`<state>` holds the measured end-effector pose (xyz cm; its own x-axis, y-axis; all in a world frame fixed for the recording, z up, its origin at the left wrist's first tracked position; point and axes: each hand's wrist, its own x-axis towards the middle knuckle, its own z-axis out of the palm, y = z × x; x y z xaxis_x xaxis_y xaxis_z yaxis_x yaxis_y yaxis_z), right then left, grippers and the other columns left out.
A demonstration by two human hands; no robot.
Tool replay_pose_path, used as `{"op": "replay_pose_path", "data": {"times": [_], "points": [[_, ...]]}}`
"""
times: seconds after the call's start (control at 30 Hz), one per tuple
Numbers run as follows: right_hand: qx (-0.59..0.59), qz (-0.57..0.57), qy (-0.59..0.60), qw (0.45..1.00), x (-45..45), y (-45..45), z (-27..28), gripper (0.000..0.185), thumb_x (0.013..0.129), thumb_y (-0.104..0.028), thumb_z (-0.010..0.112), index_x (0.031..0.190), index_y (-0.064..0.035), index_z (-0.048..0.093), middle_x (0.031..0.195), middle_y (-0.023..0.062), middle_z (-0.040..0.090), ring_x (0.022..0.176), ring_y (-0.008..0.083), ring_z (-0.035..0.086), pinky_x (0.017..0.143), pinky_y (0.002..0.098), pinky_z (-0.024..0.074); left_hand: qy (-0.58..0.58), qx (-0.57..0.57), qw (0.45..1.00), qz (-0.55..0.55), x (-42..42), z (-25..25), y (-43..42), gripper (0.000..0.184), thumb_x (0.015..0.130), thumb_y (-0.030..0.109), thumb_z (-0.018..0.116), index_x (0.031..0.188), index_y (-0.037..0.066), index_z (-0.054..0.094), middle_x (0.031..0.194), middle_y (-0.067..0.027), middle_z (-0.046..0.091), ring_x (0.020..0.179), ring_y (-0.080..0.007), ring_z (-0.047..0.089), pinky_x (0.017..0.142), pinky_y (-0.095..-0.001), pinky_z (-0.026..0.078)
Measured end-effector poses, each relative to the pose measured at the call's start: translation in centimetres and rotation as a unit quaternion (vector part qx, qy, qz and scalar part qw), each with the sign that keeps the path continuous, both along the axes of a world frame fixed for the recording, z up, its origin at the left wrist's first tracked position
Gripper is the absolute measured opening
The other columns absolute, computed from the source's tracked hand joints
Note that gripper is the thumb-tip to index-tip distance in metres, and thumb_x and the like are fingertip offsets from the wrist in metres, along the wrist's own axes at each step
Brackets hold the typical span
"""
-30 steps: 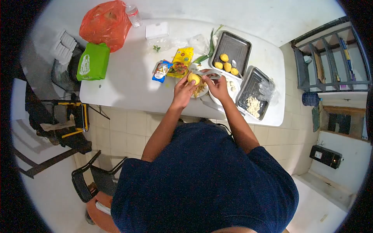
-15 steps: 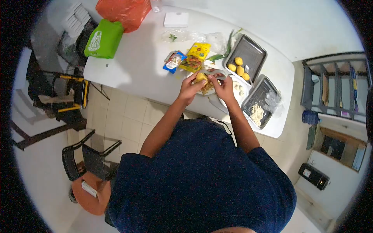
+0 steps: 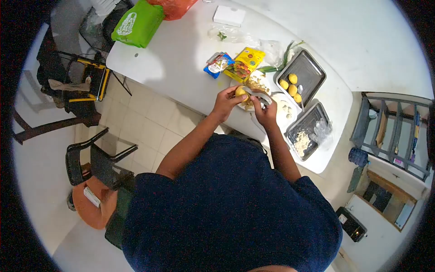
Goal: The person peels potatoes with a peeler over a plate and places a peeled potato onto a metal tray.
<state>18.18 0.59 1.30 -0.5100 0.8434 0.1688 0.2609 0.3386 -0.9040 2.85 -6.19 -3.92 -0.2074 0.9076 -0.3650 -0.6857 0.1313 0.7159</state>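
Note:
My left hand (image 3: 224, 105) is closed round a yellow potato (image 3: 240, 92) above the near part of the table. My right hand (image 3: 268, 113) grips a grey peeler (image 3: 263, 95), its working end against or very close to the potato. Under both hands lies a plate with brown-yellow peels (image 3: 257, 83), partly covered by them. Several more potatoes (image 3: 292, 79) rest in the far dark metal tray (image 3: 312, 66), beside a spoon-like piece. To the right of my right hand, a white plate or board (image 3: 280, 100) bears small pale pieces.
A nearer metal tray (image 3: 311, 113) holds chopped pale bits and a clear plastic bag (image 3: 322, 131). Beyond my hands lie a yellow packet (image 3: 247, 62), a blue packet (image 3: 218, 65) and green leaves (image 3: 271, 69). A green bag (image 3: 140, 23) stands at the table's far left.
The head view has shifted, so the table items sit further right. My hands keep hold of the potato and peeler; the peeler's angle differs slightly, and more of the peels show.

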Motion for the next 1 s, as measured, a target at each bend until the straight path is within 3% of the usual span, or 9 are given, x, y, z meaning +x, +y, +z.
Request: {"op": "replay_pose_path", "data": {"times": [0.23,0.33,0.4,0.53,0.73,0.83,0.93,1.0], "points": [[0.051,-0.007,-0.008,0.999,1.6,0.5,-0.7,0.020,0.089,-0.012,0.067,0.103,0.0011,0.066,0.089,0.0150,0.070,0.079,0.0209,0.070,0.072,0.0310,0.0536,0.083,-0.004,0.997,0.004,2.0,0.9,0.6,0.051,0.082,0.005,0.076,0.127,-0.004,0.056,0.111,-0.0085,0.065,0.098,-0.0145,0.063,0.088,-0.0283,0.052],[0.026,-0.023,0.041,0.999,1.4,0.8,-1.2,0.019,0.089,-0.009,0.067,0.104,0.0017,0.067,0.084,0.0081,0.069,0.077,0.0120,0.062,0.072,0.0267,0.0495,0.097,-0.003,0.995,0.005,3.1,0.3,0.7,0.049,0.082,0.006,0.075,0.126,-0.004,0.056,0.111,-0.0083,0.065,0.098,-0.0145,0.063,0.088,-0.0285,0.052],[-0.014,-0.016,0.073,0.997,1.6,1.2,-1.7,0.018,0.089,-0.009,0.067,0.104,0.0020,0.067,0.084,0.0074,0.068,0.076,0.0113,0.061,0.071,0.0264,0.0493,0.119,-0.009,0.993,0.013,3.6,0.2,0.8,0.047,0.084,0.008,0.074,0.125,-0.005,0.056,0.110,-0.0082,0.065,0.099,-0.0148,0.063,0.089,-0.0294,0.051],[0.016,0.006,0.060,0.998,2.3,2.3,-2.0,0.018,0.089,-0.014,0.067,0.101,-0.0007,0.066,0.082,0.0120,0.070,0.071,0.0174,0.067,0.067,0.0299,0.0518,0.061,-0.001,0.996,0.059,4.0,-0.3,1.1,0.046,0.085,0.007,0.072,0.126,-0.005,0.055,0.111,-0.0087,0.065,0.098,-0.0153,0.063,0.088,-0.0293,0.052],[0.064,0.020,0.047,0.997,3.5,2.8,-2.0,0.018,0.090,-0.017,0.067,0.100,-0.0022,0.066,0.077,0.0099,0.069,0.068,0.0169,0.066,0.063,0.0293,0.0510,0.021,-0.013,0.999,0.045,4.6,-0.2,1.4,0.044,0.087,0.008,0.071,0.127,-0.004,0.055,0.113,-0.0083,0.065,0.098,-0.0139,0.063,0.088,-0.0287,0.052],[-0.013,0.012,0.044,0.999,3.7,2.8,-2.3,0.016,0.088,-0.011,0.070,0.099,0.0013,0.067,0.079,0.0058,0.068,0.070,0.0112,0.061,0.067,0.0249,0.0488,0.047,-0.023,0.998,0.036,5.0,-1.2,1.3,0.045,0.089,0.009,0.069,0.129,-0.004,0.053,0.114,-0.0088,0.064,0.100,-0.0153,0.063,0.089,-0.0298,0.052],[0.040,0.003,0.064,0.997,3.4,3.0,-3.6,0.017,0.090,-0.019,0.067,0.096,-0.0026,0.067,0.072,0.0096,0.066,0.065,0.0201,0.066,0.061,0.0306,0.0512,0.091,-0.052,0.995,0.007,6.0,-1.0,1.2,0.045,0.090,0.009,0.067,0.131,-0.005,0.052,0.117,-0.0104,0.064,0.101,-0.0177,0.064,0.090,-0.0319,0.053],[0.040,0.022,0.039,0.998,3.9,3.9,-4.2,0.017,0.090,-0.019,0.068,0.094,-0.0024,0.066,0.072,0.0092,0.066,0.063,0.0200,0.066,0.059,0.0304,0.0505,0.114,-0.079,0.990,-0.005,6.9,-0.4,1.1,0.045,0.091,0.010,0.066,0.130,-0.005,0.052,0.118,-0.0100,0.063,0.102,-0.0173,0.064,0.091,-0.0317,0.052]]}}
